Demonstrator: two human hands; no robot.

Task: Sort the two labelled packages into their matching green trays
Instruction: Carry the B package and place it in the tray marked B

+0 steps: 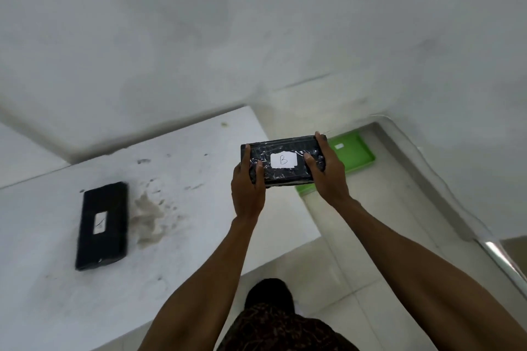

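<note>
Both arms stretched out forward, bare forearms coming up from the bottom of the view; the left hand (247, 182) grips the left end of the B package (282, 161) and the right hand (328, 172) grips the right end, thumbs lying on top, fingers wrapped over the far edge; so both hands are clamped on it, held up in the air, roughly level with the long side running left to right.

The package is a black block wrapped in shiny clear tape, with a white label (283, 160) on top carrying a handwritten "B"; it hangs just past the right corner of the white worktop (185, 208), partly over a green tray (353, 157) that sits on the tiled floor (370, 236) below; the tray has a small white tag in it, too blurry to read.

The second package (101, 225) lies flat on the worktop well to the left, black too, its label unreadable from blur; some grey stains (148, 216) beside it.

The tray is tucked near the wall corner; open floor between it and the person's foot.
</note>
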